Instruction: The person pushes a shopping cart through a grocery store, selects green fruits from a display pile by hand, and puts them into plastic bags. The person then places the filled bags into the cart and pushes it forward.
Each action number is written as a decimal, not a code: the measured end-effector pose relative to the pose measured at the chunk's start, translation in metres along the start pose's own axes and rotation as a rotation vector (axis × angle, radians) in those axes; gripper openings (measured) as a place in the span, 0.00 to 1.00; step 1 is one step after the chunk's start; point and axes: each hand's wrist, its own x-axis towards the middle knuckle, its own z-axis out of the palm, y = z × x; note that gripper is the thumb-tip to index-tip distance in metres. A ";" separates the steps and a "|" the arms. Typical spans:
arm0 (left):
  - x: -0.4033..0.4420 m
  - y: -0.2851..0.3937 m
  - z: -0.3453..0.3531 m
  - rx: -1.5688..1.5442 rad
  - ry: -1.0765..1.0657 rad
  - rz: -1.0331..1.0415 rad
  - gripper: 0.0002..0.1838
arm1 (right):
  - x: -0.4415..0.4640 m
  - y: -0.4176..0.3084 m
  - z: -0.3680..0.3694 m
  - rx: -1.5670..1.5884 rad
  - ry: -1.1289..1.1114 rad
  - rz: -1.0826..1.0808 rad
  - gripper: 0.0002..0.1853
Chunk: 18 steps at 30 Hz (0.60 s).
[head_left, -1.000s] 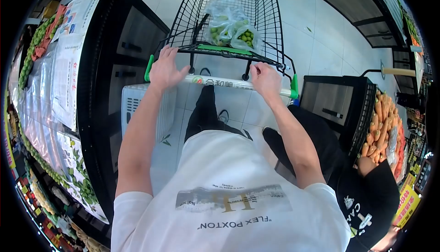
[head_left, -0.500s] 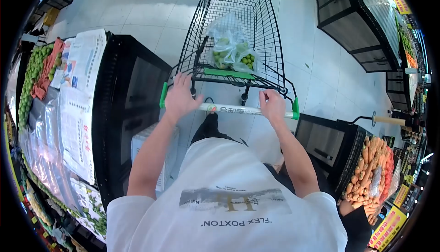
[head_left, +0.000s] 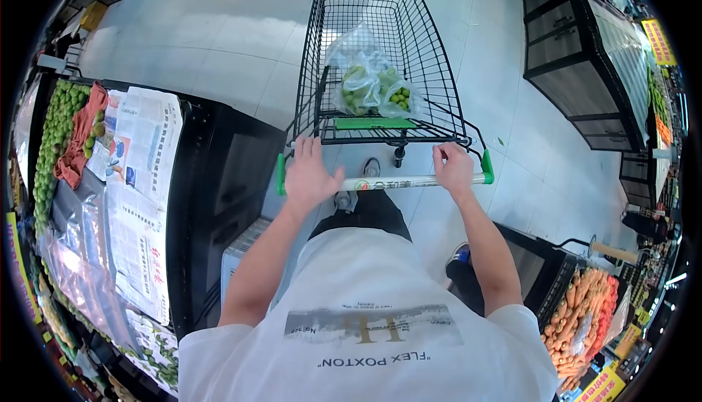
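Note:
A black wire shopping cart (head_left: pixel 431 58) with green corner pieces stands in front of me. Across its handle (head_left: pixel 398 182) my left hand (head_left: pixel 311 172) lies with the fingers stretched forward and the thumb apart, the palm resting on the bar. My right hand (head_left: pixel 455 168) is closed round the bar near its right end, fingers curled. Inside the basket, close to the handle, clear plastic bags (head_left: pixel 369 84) hold several green round fruits (head_left: pixel 400 97).
At the left, a black produce stand (head_left: pixel 227 175) carries green fruit (head_left: pixel 64 117), a red cloth (head_left: pixel 84 139) and newspaper sheets (head_left: pixel 142 183). Carrots (head_left: pixel 574 314) lie on a stand at the lower right. Another cabinet (head_left: pixel 574 66) borders the aisle. Someone's blue shoe (head_left: pixel 461 253) is close on my right.
The stand, cabinet and floor have shifted in view as I walk with the cart. Both hands stay on the handle. My feet and a blue shoe at the right now show more clearly.

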 end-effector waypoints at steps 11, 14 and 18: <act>0.088 -0.008 -0.028 -0.012 0.097 -0.173 0.45 | 0.153 -0.017 0.018 -0.018 -0.127 -0.157 0.09; 0.113 -0.011 -0.038 -0.008 0.143 -0.202 0.43 | 0.194 -0.029 0.018 0.011 -0.130 -0.212 0.09; 0.150 -0.014 -0.062 -0.053 0.130 -0.300 0.43 | 0.257 -0.041 0.027 0.015 -0.181 -0.299 0.10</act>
